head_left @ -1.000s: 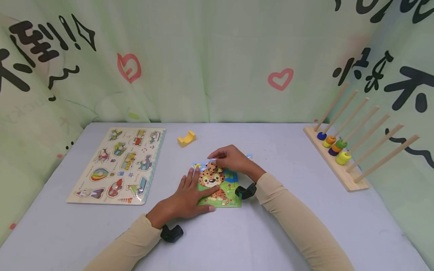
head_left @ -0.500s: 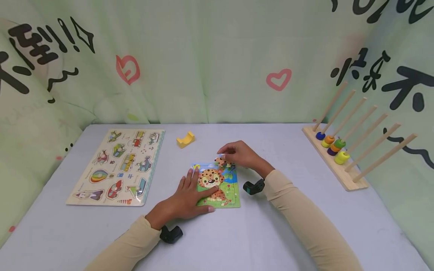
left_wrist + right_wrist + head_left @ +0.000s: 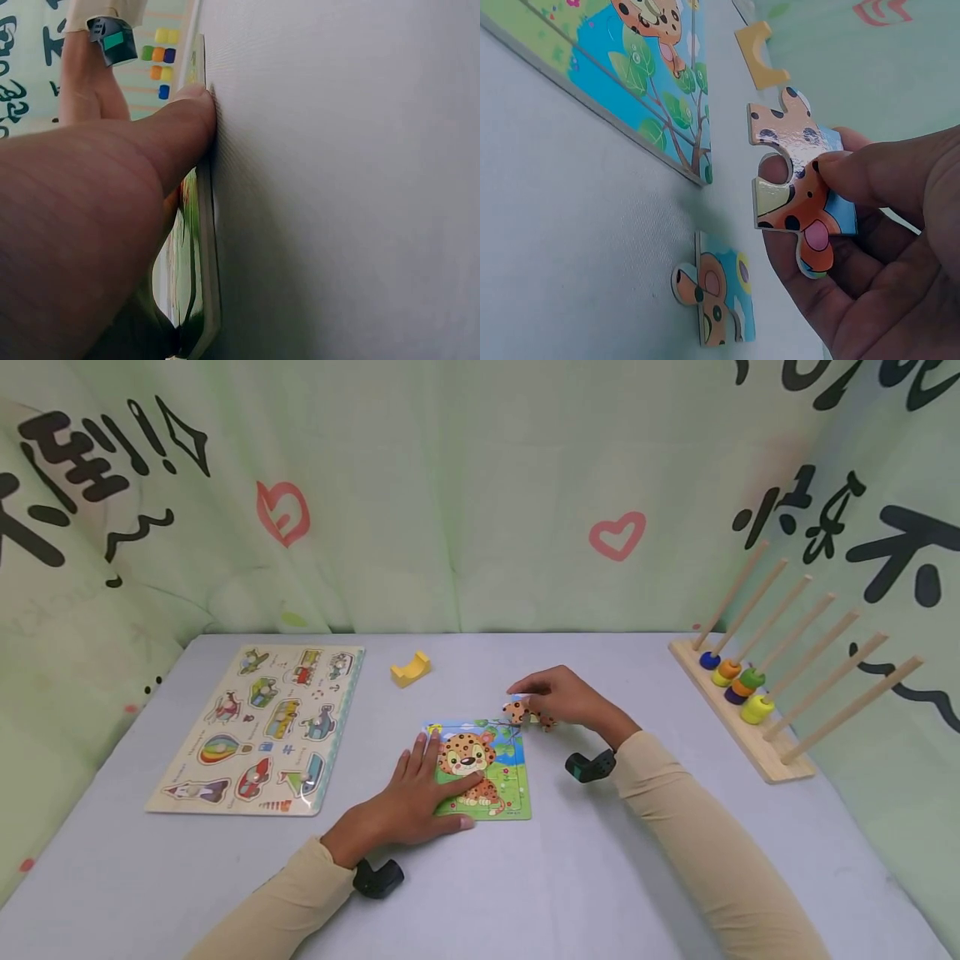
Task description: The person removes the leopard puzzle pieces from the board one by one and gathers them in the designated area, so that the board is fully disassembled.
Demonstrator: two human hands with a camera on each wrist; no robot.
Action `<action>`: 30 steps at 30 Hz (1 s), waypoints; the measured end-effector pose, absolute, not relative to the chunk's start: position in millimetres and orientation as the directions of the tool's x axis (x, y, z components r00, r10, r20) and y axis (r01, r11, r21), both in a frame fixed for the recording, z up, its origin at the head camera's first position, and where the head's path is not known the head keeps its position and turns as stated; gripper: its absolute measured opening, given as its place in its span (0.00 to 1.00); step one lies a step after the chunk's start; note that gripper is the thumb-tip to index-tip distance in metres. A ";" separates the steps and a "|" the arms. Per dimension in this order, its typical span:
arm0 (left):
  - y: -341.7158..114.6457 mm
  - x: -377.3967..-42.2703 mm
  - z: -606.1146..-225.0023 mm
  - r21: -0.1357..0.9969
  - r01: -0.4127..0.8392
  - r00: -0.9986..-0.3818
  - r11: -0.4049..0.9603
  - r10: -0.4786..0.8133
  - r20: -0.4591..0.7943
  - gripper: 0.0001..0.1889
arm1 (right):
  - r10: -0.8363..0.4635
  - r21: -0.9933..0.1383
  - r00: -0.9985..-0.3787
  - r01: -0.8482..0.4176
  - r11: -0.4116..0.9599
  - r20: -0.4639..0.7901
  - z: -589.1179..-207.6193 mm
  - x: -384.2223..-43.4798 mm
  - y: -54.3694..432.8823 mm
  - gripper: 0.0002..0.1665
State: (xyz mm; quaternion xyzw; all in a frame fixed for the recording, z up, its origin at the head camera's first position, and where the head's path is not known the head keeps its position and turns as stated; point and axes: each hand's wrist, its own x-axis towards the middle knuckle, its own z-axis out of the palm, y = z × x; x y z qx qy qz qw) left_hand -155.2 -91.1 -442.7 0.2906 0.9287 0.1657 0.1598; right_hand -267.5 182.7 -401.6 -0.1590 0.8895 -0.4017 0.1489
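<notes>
A leopard-picture jigsaw puzzle (image 3: 512,785) lies flat on the table. My left hand (image 3: 408,793) rests on its left part with fingers extended; in the left wrist view the thumb (image 3: 191,116) lies along the puzzle's edge. My right hand (image 3: 566,697) is beyond the puzzle's upper right corner. Between thumb and fingers it pinches a spotted jigsaw piece (image 3: 806,161), held above the table. A second loose jigsaw piece (image 3: 716,281) with a spotted ear lies on the table below the hand, apart from the puzzle. My left palm and fingers hide part of the picture.
A wooden picture board (image 3: 258,727) lies at the left. Near the back sits a yellow arched block (image 3: 411,669). At the right stands a wooden peg rack (image 3: 750,718) with several coloured beads. A printed curtain (image 3: 450,510) encloses the table.
My right hand has moved right, away from the puzzle's top edge, carrying the jigsaw piece with it. The left hand stays in place on the puzzle.
</notes>
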 end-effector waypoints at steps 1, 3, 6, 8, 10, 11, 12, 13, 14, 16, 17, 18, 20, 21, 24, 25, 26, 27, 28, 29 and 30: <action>-91.1 -155.2 -442.6 0.401 0.483 -0.782 0.779 0.589 -0.202 0.33 | -0.401 -0.764 -0.906 -0.160 0.625 -0.138 -401.3 -268.1 184.8 0.17; -91.1 -155.5 -442.5 0.398 0.474 -0.786 0.786 0.581 -0.210 0.33 | -0.395 -0.773 -0.908 -0.151 0.616 -0.138 -400.7 -268.6 188.6 0.17; -91.6 -155.9 -442.8 0.400 0.470 -0.789 0.787 0.578 -0.211 0.33 | -0.383 -0.788 -0.914 -0.133 0.601 -0.137 -400.3 -268.3 195.0 0.16; -91.9 -155.9 -443.0 0.400 0.472 -0.787 0.785 0.580 -0.210 0.33 | -0.369 -0.791 -0.918 -0.115 0.600 -0.147 -400.5 -267.6 200.3 0.15; -92.2 -155.9 -443.4 0.404 0.479 -0.784 0.780 0.587 -0.203 0.33 | -0.356 -0.787 -0.922 -0.103 0.609 -0.155 -401.6 -267.2 206.8 0.15; -92.2 -155.8 -443.7 0.407 0.482 -0.783 0.776 0.590 -0.198 0.33 | -0.347 -0.784 -0.924 -0.095 0.613 -0.160 -402.1 -267.1 210.1 0.15; -92.3 -155.6 -443.8 0.410 0.484 -0.781 0.773 0.593 -0.196 0.33 | -0.343 -0.780 -0.925 -0.093 0.619 -0.162 -403.2 -267.3 214.0 0.15; -92.4 -155.1 -443.8 0.414 0.485 -0.779 0.770 0.596 -0.196 0.33 | -0.340 -0.777 -0.926 -0.093 0.623 -0.163 -404.2 -267.5 217.6 0.15; -92.4 -154.6 -443.7 0.417 0.488 -0.777 0.767 0.599 -0.192 0.33 | -0.333 -0.772 -0.928 -0.088 0.629 -0.165 -405.3 -267.6 221.2 0.15; -92.4 -153.8 -443.3 0.428 0.493 -0.774 0.758 0.607 -0.184 0.33 | -0.320 -0.768 -0.932 -0.076 0.636 -0.172 -407.5 -268.1 228.0 0.15; -92.3 -153.4 -443.4 0.429 0.494 -0.772 0.756 0.609 -0.183 0.33 | -0.316 -0.765 -0.933 -0.074 0.640 -0.174 -408.4 -268.0 231.0 0.15; -92.3 -153.1 -443.3 0.430 0.496 -0.771 0.755 0.610 -0.182 0.33 | -0.312 -0.761 -0.934 -0.072 0.644 -0.175 -409.4 -268.1 233.8 0.15; -91.9 -152.8 -442.9 0.426 0.495 -0.773 0.757 0.608 -0.182 0.33 | -0.301 -0.752 -0.936 -0.065 0.656 -0.182 -410.7 -267.7 237.8 0.15; -91.8 -152.8 -443.0 0.425 0.494 -0.774 0.758 0.607 -0.182 0.33 | -0.299 -0.747 -0.937 -0.066 0.662 -0.183 -411.1 -267.6 239.5 0.15; -91.6 -153.0 -442.8 0.418 0.492 -0.777 0.763 0.602 -0.185 0.33 | -0.281 -0.728 -0.942 -0.060 0.683 -0.186 -412.4 -267.9 244.3 0.15; -91.6 -153.2 -442.7 0.416 0.492 -0.777 0.764 0.602 -0.187 0.32 | -0.274 -0.723 -0.943 -0.055 0.689 -0.189 -413.0 -268.2 245.9 0.15; -91.5 -153.4 -442.7 0.416 0.493 -0.776 0.764 0.602 -0.187 0.32 | -0.266 -0.718 -0.945 -0.050 0.694 -0.191 -413.7 -268.7 247.5 0.15; -91.6 -153.7 -442.7 0.416 0.492 -0.776 0.765 0.602 -0.188 0.32 | -0.257 -0.713 -0.947 -0.046 0.700 -0.192 -414.2 -269.3 249.0 0.15; -91.7 -153.9 -442.6 0.415 0.492 -0.776 0.765 0.602 -0.189 0.32 | -0.251 -0.709 -0.949 -0.043 0.704 -0.192 -415.0 -269.9 250.4 0.15; -91.7 -154.2 -442.4 0.415 0.491 -0.776 0.766 0.601 -0.190 0.32 | -0.248 -0.707 -0.949 -0.041 0.706 -0.192 -415.8 -270.4 251.5 0.15; -91.8 -154.3 -442.1 0.416 0.489 -0.777 0.767 0.600 -0.192 0.32 | -0.245 -0.703 -0.950 -0.040 0.710 -0.194 -416.5 -270.8 252.2 0.15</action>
